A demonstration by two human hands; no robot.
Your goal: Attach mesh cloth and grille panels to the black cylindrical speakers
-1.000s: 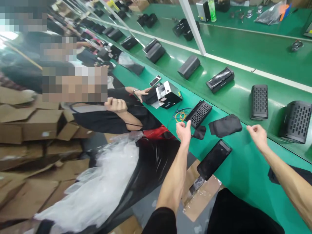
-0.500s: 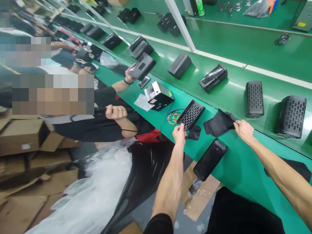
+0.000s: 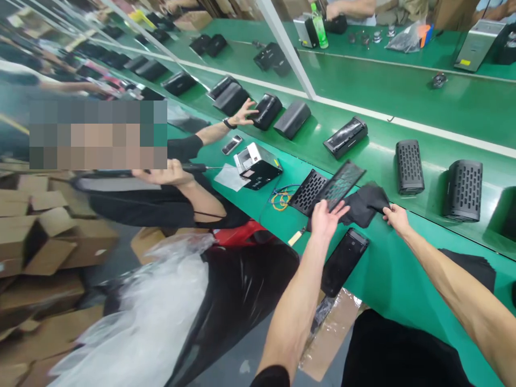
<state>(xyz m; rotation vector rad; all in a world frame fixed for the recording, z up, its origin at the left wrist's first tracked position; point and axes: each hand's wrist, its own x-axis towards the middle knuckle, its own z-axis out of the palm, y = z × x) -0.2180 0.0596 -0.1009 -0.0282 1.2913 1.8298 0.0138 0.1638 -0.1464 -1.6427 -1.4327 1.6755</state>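
Note:
My left hand point(image 3: 325, 219) holds the near end of a black slotted grille panel point(image 3: 344, 183), its other fingers spread out. The panel is tilted over a second slotted grille panel point(image 3: 309, 191) lying on the green bench. To the right, my right hand point(image 3: 396, 217) pinches the edge of a thin black cloth piece point(image 3: 365, 204). Below the cloth, between my forearms, lies a glossy black speaker housing point(image 3: 345, 260), its near end over the bench edge.
Several black speaker housings point(image 3: 463, 191) stand along the green line. Left on the bench are a boxy device point(image 3: 258, 164), coiled wires point(image 3: 281, 200) and a phone point(image 3: 233, 144). More black cloth point(image 3: 470, 269) lies right. A co-worker's hand point(image 3: 244, 113) touches a housing; their other holds a screwdriver.
My left hand has lifted one grille panel up and rightward off the other. My right hand still pinches the cloth. The co-worker has put a housing down on the line.

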